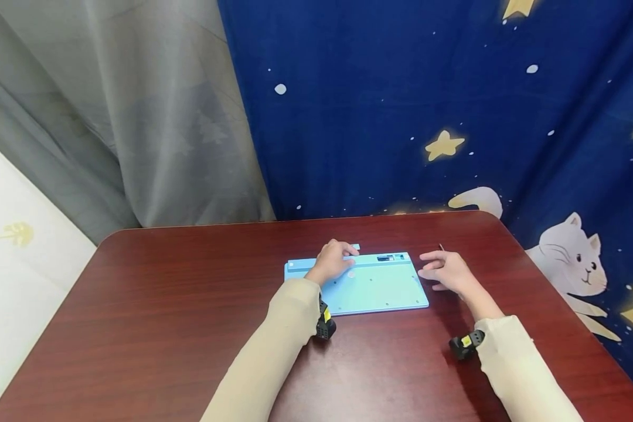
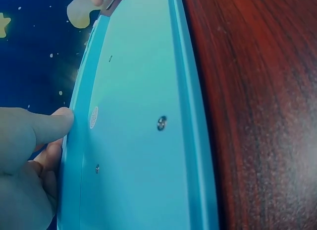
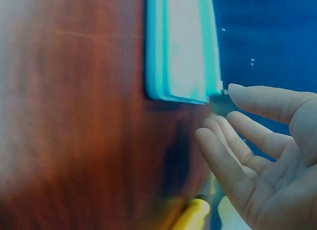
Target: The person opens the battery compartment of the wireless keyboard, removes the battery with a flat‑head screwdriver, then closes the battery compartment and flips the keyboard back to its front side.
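Observation:
A light-blue keyboard (image 1: pixel 380 287) lies face down on the table, small screws dotting its underside. At the right end of its raised back ridge, a battery compartment (image 1: pixel 392 258) shows uncovered, with something dark inside. My left hand (image 1: pixel 334 261) grips the ridge's back edge; in the left wrist view its thumb (image 2: pixel 57 125) lies on the edge and the other fingers curl behind. A small light-blue piece (image 1: pixel 356 247) shows just beyond that hand; whether the fingers touch it I cannot tell. My right hand (image 1: pixel 448 272) hovers past the keyboard's right end, fingers spread and holding nothing.
Beside the right hand lies a yellow object (image 3: pixel 194 215) with a dark end, partly cut off. A thin dark tip (image 1: pixel 441 247) pokes out behind that hand. The red-brown wooden table (image 1: pixel 163 316) ends at grey (image 1: pixel 174 117) and blue star-patterned curtains (image 1: pixel 358 117).

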Demonstrator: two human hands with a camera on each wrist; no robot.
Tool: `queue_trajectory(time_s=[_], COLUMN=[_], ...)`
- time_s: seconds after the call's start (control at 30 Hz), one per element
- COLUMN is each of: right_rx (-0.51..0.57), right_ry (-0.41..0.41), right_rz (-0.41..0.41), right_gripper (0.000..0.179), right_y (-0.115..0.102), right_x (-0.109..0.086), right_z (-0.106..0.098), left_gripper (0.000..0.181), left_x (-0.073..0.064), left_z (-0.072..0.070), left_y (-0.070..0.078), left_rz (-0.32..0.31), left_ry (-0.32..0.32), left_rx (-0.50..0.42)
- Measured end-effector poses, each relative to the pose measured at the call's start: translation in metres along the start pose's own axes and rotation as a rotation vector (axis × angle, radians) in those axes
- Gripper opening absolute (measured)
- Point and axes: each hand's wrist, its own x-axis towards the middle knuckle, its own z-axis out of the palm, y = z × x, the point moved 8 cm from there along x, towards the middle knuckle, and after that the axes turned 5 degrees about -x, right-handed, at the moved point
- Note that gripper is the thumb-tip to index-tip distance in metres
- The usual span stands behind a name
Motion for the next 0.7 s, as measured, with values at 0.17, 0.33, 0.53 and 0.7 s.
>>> queue_trajectory(time_s=[0.17, 0.33, 0.53, 0.7], right_rx=[-0.024, -0.052, -0.081, -0.089], right_ry=[0.015, 0.040, 0.062, 0.068], right_rz=[-0.032, -0.047, -0.021, -0.012], right_gripper=[0.049, 0.049, 0.051, 0.051], right_y=[-0.007, -0.007, 0.001, 0.010], right_x=[-0.001, -0.003, -0.005, -0.004], right_z=[-0.018, -0.035, -0.050, -0.057], left_gripper=[0.017, 0.017, 0.017, 0.018], left_x=[0.000, 0.001, 0.000, 0.000], left_z=[0.000, 0.001, 0.001, 0.001], left_y=[0.000, -0.001, -0.001, -0.001], left_rz=[-0.010, -0.007, -0.009, -0.007], left_ry=[-0.002, -0.008, -0.012, -0.016], left_rx=[0.005, 0.001, -0.009, -0.010])
